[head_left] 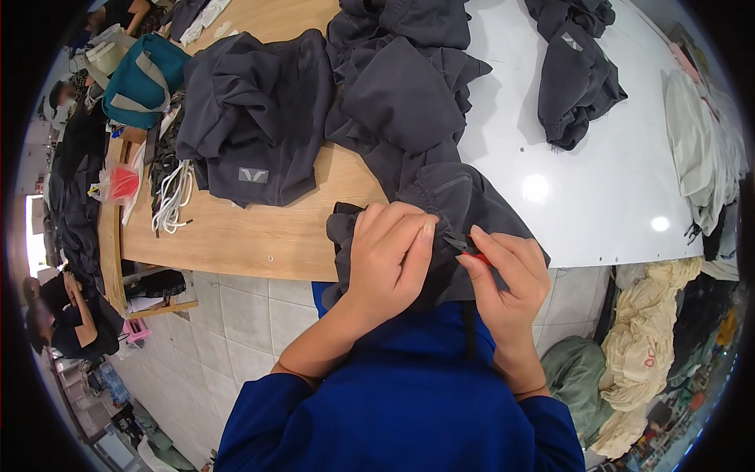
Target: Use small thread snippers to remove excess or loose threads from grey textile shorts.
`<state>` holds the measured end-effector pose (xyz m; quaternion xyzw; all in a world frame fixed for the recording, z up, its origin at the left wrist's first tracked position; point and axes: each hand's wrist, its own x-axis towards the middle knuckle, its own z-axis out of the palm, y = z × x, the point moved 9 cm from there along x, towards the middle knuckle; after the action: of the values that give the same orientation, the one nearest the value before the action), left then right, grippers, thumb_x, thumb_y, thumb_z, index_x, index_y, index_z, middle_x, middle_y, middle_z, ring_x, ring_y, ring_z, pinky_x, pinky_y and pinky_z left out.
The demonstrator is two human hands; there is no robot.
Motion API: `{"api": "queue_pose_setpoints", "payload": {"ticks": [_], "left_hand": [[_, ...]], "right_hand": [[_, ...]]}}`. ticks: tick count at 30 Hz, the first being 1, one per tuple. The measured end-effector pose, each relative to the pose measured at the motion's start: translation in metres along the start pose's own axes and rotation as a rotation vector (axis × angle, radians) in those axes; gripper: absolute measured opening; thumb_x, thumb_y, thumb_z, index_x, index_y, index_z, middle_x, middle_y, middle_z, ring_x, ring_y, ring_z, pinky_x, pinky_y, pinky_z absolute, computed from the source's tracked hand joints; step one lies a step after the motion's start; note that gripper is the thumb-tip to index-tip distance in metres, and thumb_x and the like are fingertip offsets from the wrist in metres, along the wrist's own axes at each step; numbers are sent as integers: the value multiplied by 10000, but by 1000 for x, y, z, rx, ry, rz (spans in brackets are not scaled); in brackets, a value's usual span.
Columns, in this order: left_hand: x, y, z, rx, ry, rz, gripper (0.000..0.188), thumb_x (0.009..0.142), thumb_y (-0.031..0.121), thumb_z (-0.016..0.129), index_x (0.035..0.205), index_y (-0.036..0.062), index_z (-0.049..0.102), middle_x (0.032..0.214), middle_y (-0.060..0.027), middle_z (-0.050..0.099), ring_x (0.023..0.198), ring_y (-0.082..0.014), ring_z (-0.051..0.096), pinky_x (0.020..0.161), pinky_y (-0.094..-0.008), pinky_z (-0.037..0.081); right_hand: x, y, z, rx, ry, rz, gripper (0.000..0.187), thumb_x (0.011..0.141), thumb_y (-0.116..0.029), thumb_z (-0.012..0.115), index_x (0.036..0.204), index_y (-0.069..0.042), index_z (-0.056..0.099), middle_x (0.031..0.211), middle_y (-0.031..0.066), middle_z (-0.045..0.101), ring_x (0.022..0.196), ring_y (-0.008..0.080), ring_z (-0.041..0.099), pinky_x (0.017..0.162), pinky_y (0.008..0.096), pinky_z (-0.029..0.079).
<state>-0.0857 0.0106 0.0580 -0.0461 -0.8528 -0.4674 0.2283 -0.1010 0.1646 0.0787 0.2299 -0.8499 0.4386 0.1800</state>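
A dark grey garment (491, 208) hangs over the table's front edge, close to my body. My left hand (393, 256) is closed on its gathered edge, thumb and fingertips pinching the cloth. In my right hand (507, 275) are small thread snips (469, 250) with dark blades and red showing between my fingers. The blades point left, toward the cloth beside my left fingertips. Whether they touch a thread is too small to tell. Directly beyond my hands, more dark grey garments (405, 94) lie heaped and run into the held one.
Another dark grey garment (252, 118) with a light patch lies left on the wooden tabletop (228, 244), near white cords (173, 197) and a teal bag (145, 86). A further dark piece (578, 86) rests on the white tabletop (511, 157). Cream cloth (645, 338) is piled at right. Other people sit at far left.
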Motion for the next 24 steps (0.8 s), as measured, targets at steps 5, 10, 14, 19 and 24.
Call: {"api": "queue_pose_setpoints", "payload": {"ticks": [5, 10, 14, 19, 24], "left_hand": [[-1, 0, 0, 1, -6, -8, 75, 837, 55, 568, 854, 23, 634, 816, -54, 610, 699, -219, 488, 668, -317, 354], [-2, 1, 1, -2, -7, -10, 79, 839, 58, 569, 858, 21, 636, 818, -56, 612, 700, -220, 490, 672, -316, 357], [-2, 1, 0, -12, -4, -9, 86, 842, 58, 567, 865, 14, 637, 817, -61, 612, 698, -221, 490, 672, -315, 359], [-3, -1, 1, -59, -30, -27, 98, 851, 53, 555, 875, 1, 634, 811, -71, 611, 697, -224, 490, 667, -318, 366], [-4, -8, 4, -171, -66, -105, 118, 872, 55, 531, 881, -13, 628, 799, -85, 604, 688, -228, 487, 668, -324, 376]], "right_hand": [[0, 1, -3, -17, 13, -2, 343, 616, -68, 788, 950, -61, 709, 761, 32, 625, 615, 164, 505, 556, 257, 401], [-1, 1, -1, -3, 9, 3, 344, 617, -76, 789, 951, -59, 708, 767, 32, 628, 612, 165, 506, 557, 260, 401], [-1, 0, 1, -3, 5, -1, 348, 614, -78, 790, 952, -60, 709, 768, 32, 627, 613, 166, 506, 557, 262, 402], [-2, -2, 2, 7, 14, -16, 340, 612, -86, 792, 941, -61, 711, 771, 32, 629, 615, 161, 505, 555, 261, 399], [-3, -3, 3, -14, 27, -42, 324, 615, -95, 792, 928, -62, 715, 773, 33, 635, 619, 159, 509, 563, 256, 397]]}}
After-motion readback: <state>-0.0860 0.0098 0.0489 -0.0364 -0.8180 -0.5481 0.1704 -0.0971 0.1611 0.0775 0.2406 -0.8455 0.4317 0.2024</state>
